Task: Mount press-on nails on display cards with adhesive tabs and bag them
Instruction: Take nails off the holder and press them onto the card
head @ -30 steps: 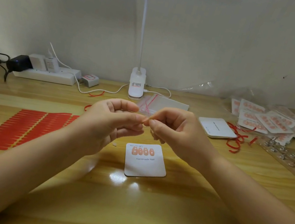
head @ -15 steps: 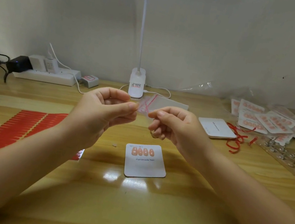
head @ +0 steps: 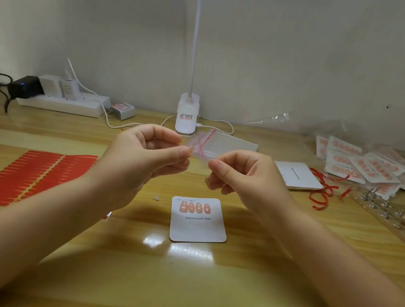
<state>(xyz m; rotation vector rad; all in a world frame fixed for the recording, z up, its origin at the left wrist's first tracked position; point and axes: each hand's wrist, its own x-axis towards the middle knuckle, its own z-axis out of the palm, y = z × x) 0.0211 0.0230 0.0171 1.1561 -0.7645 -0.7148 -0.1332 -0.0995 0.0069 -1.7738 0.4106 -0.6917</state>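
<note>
Separating since earlier: left hand (head: pixel 141 158), right hand (head: pixel 248 180), apart.

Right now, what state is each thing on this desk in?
left hand: raised, fingertips pinched, what it pinches too small to tell
right hand: raised, fingertips pinched likewise
display card: flat on the desk, four nails mounted, unbagged
bagged cards: piled at far right
red tab sheet: flat, at left
desk lamp: upright by the wall
</note>
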